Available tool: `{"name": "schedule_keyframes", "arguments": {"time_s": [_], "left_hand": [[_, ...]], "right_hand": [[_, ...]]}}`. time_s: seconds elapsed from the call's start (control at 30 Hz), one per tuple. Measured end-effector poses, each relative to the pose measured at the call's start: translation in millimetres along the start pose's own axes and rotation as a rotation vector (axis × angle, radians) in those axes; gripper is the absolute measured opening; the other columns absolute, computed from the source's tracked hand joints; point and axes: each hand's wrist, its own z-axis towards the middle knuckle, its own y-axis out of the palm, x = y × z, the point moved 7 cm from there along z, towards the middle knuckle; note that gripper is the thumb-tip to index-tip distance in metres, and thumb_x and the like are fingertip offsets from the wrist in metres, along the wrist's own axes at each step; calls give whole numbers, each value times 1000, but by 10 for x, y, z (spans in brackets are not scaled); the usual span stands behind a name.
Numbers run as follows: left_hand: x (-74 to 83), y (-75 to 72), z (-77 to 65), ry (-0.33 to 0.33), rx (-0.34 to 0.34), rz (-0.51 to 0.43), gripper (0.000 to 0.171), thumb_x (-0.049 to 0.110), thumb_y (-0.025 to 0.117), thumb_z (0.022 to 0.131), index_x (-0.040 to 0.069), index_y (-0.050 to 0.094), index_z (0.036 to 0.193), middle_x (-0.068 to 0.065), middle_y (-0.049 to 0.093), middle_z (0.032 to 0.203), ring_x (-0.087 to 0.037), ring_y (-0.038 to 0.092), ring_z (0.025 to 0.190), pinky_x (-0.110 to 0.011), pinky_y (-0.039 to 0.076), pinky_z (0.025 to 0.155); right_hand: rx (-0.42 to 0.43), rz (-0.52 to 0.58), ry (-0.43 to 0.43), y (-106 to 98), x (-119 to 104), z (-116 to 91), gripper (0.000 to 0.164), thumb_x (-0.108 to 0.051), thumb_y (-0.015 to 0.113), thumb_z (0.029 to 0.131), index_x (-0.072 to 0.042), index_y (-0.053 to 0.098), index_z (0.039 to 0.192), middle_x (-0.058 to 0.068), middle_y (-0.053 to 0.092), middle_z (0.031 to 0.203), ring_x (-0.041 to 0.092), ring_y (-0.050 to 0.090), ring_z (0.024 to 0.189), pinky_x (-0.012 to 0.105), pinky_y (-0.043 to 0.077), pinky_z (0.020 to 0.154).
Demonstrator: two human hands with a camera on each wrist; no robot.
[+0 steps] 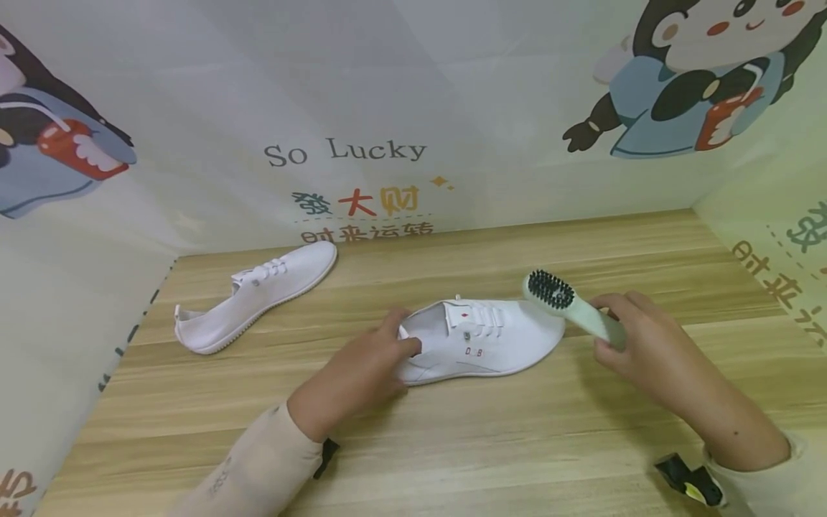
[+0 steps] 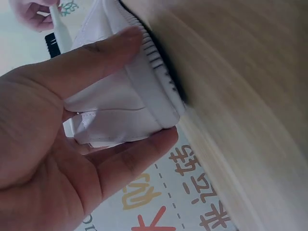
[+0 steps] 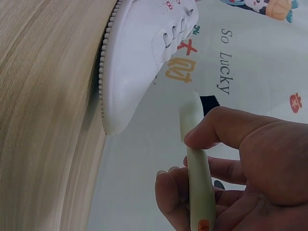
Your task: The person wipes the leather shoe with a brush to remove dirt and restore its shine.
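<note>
A white lace-up shoe (image 1: 510,337) stands in the middle of the wooden table, toe to the right. My left hand (image 1: 368,366) grips it by the heel; in the left wrist view the thumb lies along one side and fingers wrap the other side of the heel (image 2: 149,103). My right hand (image 1: 652,352) holds a pale green brush (image 1: 591,319) by its handle, just right of the shoe's toe. The brush's black bristles (image 1: 549,289) face up in the head view. From the right wrist, the thumb presses along the brush handle (image 3: 199,178) beside the toe.
A second white shoe (image 1: 271,291) lies at the back left of the wooden table (image 1: 504,445), near the back wall. Printed wall sheets (image 1: 504,143) close in the back and both sides.
</note>
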Motion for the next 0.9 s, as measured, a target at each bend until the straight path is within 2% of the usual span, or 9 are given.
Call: {"name": "schedule_keyframes", "arguments": {"time_s": [0.2,0.4,0.53,0.67,0.9], "left_hand": [[5,21,33,73,6,84,48,17,93,65,14,67,105,-21,48,139,-28,66,80,-36,56,71],[1,14,19,168,16,105,44,19,92,68,11,73,107,-18,54,129,-26,67,90,-35,57,79],[6,-6,9,195,-6,61,41,19,92,66,10,74,103,-15,55,126,-24,65,95,-34,56,82],[32,-7,-1,202,-71,7,42,21,91,66,11,74,103,-12,55,129,-23,64,100,-33,54,87],[67,13,16,177,-208,-193,50,25,90,68,13,66,110,-8,50,135,-18,57,108,-30,49,95]], "right_hand": [[9,-10,-11,-17,-17,7,45,-2,75,74,7,62,116,17,59,88,21,53,69,25,44,52],[6,-9,7,-35,-13,5,46,-2,74,75,7,61,119,20,60,92,22,54,71,25,44,53],[14,-8,7,-49,-19,-1,47,-2,74,75,7,61,119,21,61,94,23,55,72,27,45,54],[26,-11,-2,-71,-31,-6,47,-1,74,75,6,61,119,22,61,95,24,55,72,29,45,56],[28,-10,10,-127,-41,-24,51,-1,76,74,5,60,122,21,61,96,24,55,74,29,45,56]]}}
